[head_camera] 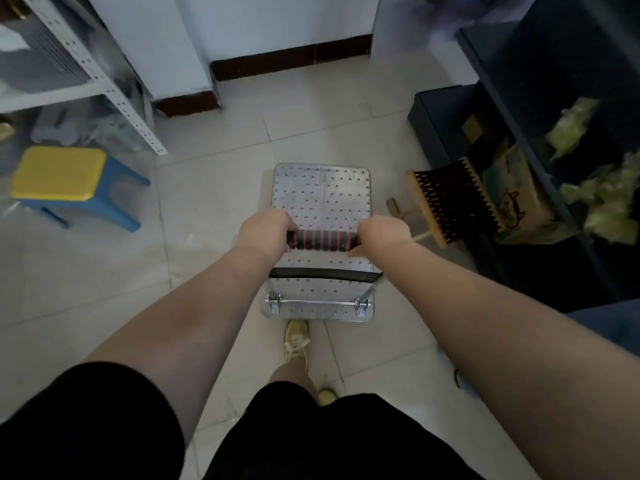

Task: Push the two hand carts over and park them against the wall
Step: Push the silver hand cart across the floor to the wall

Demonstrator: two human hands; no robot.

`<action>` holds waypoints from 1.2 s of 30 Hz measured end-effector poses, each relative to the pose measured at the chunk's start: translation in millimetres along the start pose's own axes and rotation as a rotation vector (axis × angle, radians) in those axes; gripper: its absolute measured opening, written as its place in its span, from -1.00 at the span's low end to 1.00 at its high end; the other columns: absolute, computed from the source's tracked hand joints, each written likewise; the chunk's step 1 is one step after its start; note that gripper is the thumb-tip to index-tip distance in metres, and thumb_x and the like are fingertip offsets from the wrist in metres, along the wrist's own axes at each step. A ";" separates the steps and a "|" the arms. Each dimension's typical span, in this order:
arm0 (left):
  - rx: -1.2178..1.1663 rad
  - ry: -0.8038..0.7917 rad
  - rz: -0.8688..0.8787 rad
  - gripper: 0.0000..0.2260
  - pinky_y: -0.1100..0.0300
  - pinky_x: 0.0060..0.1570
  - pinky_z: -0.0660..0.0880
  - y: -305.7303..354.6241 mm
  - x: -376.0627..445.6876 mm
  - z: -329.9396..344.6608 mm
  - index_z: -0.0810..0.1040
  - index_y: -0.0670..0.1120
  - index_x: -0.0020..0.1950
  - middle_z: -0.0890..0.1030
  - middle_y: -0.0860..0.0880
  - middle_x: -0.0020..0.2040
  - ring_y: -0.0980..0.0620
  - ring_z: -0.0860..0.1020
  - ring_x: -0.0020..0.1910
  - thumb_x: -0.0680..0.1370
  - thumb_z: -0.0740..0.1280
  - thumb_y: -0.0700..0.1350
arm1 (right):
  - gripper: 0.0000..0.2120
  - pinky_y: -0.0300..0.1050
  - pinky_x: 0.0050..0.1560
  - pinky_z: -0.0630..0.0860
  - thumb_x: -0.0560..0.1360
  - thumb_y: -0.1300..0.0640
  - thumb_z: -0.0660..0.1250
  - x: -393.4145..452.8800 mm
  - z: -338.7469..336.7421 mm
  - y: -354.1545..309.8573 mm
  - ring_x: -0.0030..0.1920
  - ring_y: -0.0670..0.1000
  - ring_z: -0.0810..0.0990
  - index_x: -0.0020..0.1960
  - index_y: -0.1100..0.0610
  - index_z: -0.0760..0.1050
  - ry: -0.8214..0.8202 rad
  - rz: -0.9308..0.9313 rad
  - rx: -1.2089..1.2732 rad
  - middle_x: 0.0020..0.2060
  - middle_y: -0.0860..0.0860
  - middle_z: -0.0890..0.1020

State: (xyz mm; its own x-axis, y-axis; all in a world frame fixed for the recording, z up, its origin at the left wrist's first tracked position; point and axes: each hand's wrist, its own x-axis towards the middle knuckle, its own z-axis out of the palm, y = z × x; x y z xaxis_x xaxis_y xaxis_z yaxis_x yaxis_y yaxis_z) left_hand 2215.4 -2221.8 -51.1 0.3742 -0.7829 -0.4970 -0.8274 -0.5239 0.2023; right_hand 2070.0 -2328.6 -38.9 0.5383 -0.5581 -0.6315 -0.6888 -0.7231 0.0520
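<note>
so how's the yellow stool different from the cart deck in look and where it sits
The stool has a solid yellow top on blue legs; the cart deck is bare metal dotted with holes. The stool stands off to the person's left by the shelving, untouched; the cart deck lies straight ahead, with the left hand and right hand gripping its handle. Both rest on the tiled floor.

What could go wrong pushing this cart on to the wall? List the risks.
1. The brush lying on the floor close to the right of the cart could catch a wheel if the cart veers right.
2. The stool and shelf post narrow the left side.
3. The leading shoe sits just behind the cart's rear edge and could kick it.
</note>
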 end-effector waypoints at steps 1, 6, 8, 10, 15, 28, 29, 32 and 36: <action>-0.001 -0.013 0.004 -0.78 0.20 -0.18 0.34 -1.2 15.4 -11.9 0.64 -0.10 0.09 0.59 -0.10 -0.11 -0.10 0.54 -0.09 0.47 0.35 -0.24 | -0.65 -0.13 -0.19 0.42 0.52 -0.10 0.31 13.0 -11.2 2.5 -0.18 0.04 0.46 0.11 0.17 0.49 -0.002 0.007 0.000 -0.39 0.00 0.34; -0.039 -0.059 0.022 -0.79 0.20 -0.13 0.34 -6.2 90.6 -60.5 0.62 -0.11 0.12 0.63 -0.11 0.09 -0.11 0.57 0.12 0.51 0.33 -0.23 | -0.67 -0.14 -0.18 0.40 0.53 -0.08 0.30 76.8 -63.2 15.9 -0.18 0.03 0.45 0.11 0.16 0.49 -0.005 0.016 0.007 -0.39 0.00 0.33; -0.054 0.008 0.036 -0.80 0.21 -0.12 0.35 -7.7 120.5 -75.5 0.64 -0.11 0.09 0.64 -0.11 0.10 -0.11 0.58 0.11 0.51 0.32 -0.23 | -0.67 -0.14 -0.18 0.40 0.53 -0.10 0.30 102.2 -84.0 23.7 -0.17 0.03 0.45 0.10 0.15 0.48 -0.006 0.018 0.009 -0.39 0.00 0.33; -0.036 -0.039 0.021 -0.78 0.21 -0.12 0.35 -5.7 149.1 -94.8 0.63 -0.12 0.12 0.63 -0.13 0.09 -0.13 0.58 0.13 0.50 0.34 -0.23 | -0.65 -0.14 -0.18 0.40 0.52 -0.11 0.30 126.9 -104.5 33.0 -0.17 0.03 0.45 0.11 0.15 0.48 -0.007 0.022 0.014 -0.39 0.00 0.33; -0.001 -0.032 0.020 -0.79 0.19 -0.16 0.38 4.6 222.0 -138.1 0.66 -0.11 0.06 0.58 -0.10 -0.11 -0.15 0.60 0.05 0.45 0.39 -0.23 | -0.62 -0.15 -0.18 0.41 0.52 -0.10 0.31 192.0 -151.1 63.6 -0.17 0.02 0.45 0.16 0.18 0.48 0.013 0.032 0.025 -0.38 0.00 0.33; 0.028 -0.036 -0.011 -0.85 0.19 -0.22 0.36 55.2 394.1 -227.8 0.64 -0.07 0.00 0.53 -0.05 -0.19 -0.07 0.55 -0.13 0.44 0.40 -0.19 | -0.60 -0.11 -0.18 0.42 0.51 -0.12 0.32 342.4 -274.1 162.1 -0.16 0.04 0.45 0.14 0.18 0.49 -0.039 0.004 -0.003 -0.37 0.01 0.34; 0.021 -0.028 -0.007 -0.85 0.19 -0.22 0.37 58.2 406.7 -233.7 0.65 -0.07 -0.01 0.54 -0.04 -0.20 -0.08 0.59 -0.10 0.44 0.41 -0.19 | -0.60 -0.11 -0.18 0.41 0.50 -0.12 0.32 353.1 -281.8 169.4 -0.17 0.04 0.45 0.13 0.19 0.50 -0.035 0.004 -0.001 -0.35 0.01 0.36; -0.013 -0.058 -0.011 -0.84 0.19 -0.19 0.38 68.3 444.3 -253.7 0.65 -0.08 0.00 0.54 -0.04 -0.20 -0.06 0.56 -0.13 0.44 0.41 -0.21 | -0.59 -0.11 -0.19 0.40 0.51 -0.12 0.32 384.7 -306.4 190.4 -0.15 0.06 0.45 0.15 0.20 0.50 -0.039 0.003 -0.019 -0.29 0.03 0.43; -0.030 -0.057 -0.034 -0.82 0.20 -0.19 0.36 79.3 491.9 -278.1 0.65 -0.09 0.04 0.54 -0.05 -0.17 -0.09 0.59 -0.06 0.46 0.38 -0.22 | -0.57 -0.09 -0.12 0.42 0.50 -0.12 0.32 425.5 -344.8 213.6 0.06 0.10 0.56 0.18 0.19 0.49 -0.058 0.005 -0.019 -0.04 0.07 0.57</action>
State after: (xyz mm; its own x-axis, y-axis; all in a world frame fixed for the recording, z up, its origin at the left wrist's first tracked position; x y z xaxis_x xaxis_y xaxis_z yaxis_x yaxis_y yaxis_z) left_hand 2450.2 -2741.8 -44.8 0.3772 -0.7444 -0.5510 -0.8011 -0.5608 0.2092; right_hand 2319.4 -2860.8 -29.8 0.5057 -0.5374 -0.6749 -0.6816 -0.7285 0.0693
